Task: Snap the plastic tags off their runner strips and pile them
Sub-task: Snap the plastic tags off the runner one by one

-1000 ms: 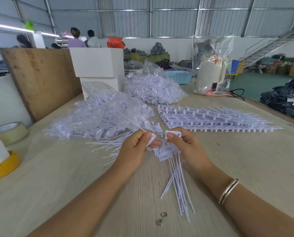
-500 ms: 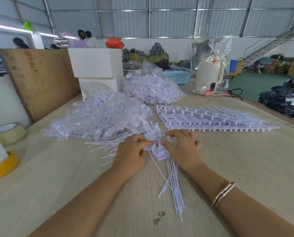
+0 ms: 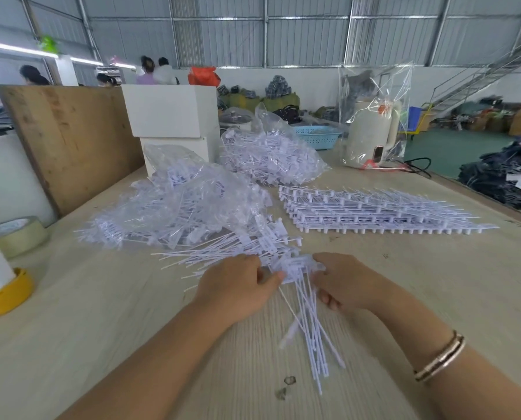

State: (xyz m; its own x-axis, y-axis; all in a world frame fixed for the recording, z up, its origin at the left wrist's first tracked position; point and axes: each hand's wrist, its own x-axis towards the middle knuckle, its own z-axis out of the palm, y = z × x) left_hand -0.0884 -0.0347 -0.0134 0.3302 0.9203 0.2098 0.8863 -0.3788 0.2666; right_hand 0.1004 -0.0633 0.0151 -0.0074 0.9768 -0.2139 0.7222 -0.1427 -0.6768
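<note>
Tags [image 3: 295,265] already snapped free lie bunched between the two hands near the middle of the desk [image 3: 101,322], their thin tails fanning toward the person. From the head view, which is the only one, the work looks partly done. A loose pile of separated tags [image 3: 223,247] spreads just behind the hands, and two clear bags [image 3: 192,195] further back hold many more. To the right, a flat stack of runner strips [image 3: 374,210] with tags attached waits untouched, so a good share seems left to break off.

The left hand [image 3: 238,286] lies knuckles up with its fingers curled down onto the bunch at its left edge, seemingly pinching the tag heads, though the fingertips are hidden. The right hand [image 3: 341,283] curls round the bunch from the other side, thumb low against the tails, gripping them. Both hands look to be squaring the handful up before adding it to the pile.

A tape roll [image 3: 13,234] sits at the far left edge of the desk.
</note>
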